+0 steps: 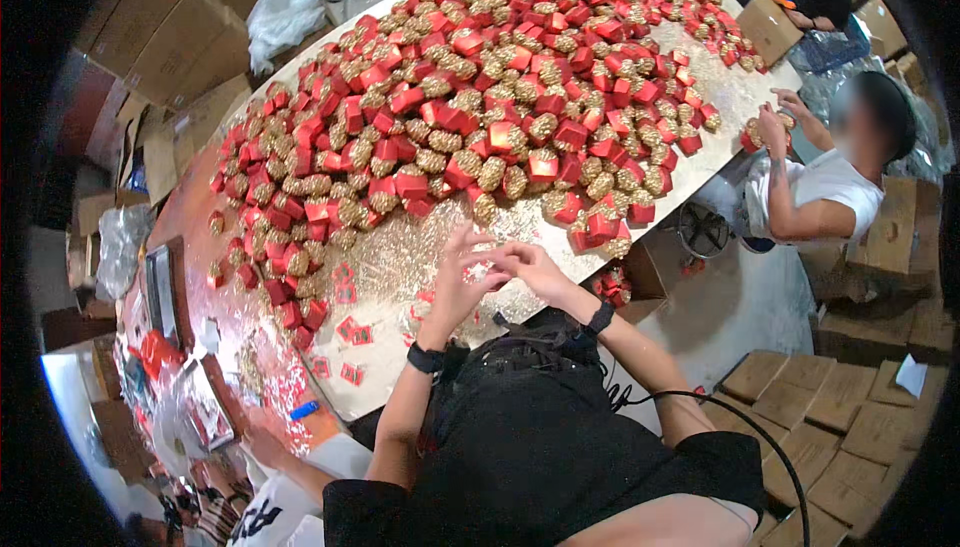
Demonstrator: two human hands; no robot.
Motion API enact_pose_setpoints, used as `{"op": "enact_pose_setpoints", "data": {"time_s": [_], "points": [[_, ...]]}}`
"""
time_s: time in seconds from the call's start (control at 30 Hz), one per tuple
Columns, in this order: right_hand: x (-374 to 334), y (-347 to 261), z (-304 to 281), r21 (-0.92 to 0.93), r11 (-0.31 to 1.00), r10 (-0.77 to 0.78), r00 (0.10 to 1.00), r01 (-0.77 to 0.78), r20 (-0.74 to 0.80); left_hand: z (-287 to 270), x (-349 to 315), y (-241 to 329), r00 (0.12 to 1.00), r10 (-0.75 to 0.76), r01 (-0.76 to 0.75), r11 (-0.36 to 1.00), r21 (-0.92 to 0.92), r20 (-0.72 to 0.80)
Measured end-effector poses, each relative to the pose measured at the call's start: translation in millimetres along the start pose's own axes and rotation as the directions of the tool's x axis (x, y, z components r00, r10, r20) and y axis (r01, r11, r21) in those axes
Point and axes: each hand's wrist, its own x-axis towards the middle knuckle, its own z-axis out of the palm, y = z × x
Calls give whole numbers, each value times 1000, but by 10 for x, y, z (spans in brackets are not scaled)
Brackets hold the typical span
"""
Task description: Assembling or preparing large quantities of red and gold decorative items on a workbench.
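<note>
My left hand and my right hand meet over the near edge of the table, fingers bent and fingertips close together. A small red-and-white bit shows between them, too small to name, and I cannot tell whether it is held or lies on the table behind. To the left of my left hand lie several small red-and-dark cards or labels. Beyond my hands spreads a big heap of ornaments, each with a bumpy gold part and a faceted red part.
Gold flakes cover the pale tabletop. On the left are a blue marker-like object and a co-worker's arm. Another person handles ornaments at right. Cardboard boxes stand at lower right; a black cable crosses my right arm.
</note>
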Motion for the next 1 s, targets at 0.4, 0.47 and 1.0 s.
{"op": "enact_pose_setpoints", "data": {"time_s": [0.4,0.47,1.0], "points": [[-204,406,-518,154,962,-151,906,228,-395,671,526,-1587,939,-99,-193,643,741,330],[-209,496,-608,123,977,-90,856,175,-510,716,538,-1618,921,-225,-99,655,749,319],[-87,-346,-37,-630,682,-533,842,371,-80,7,-131,-240,932,-354,356,934,5,-80]]}}
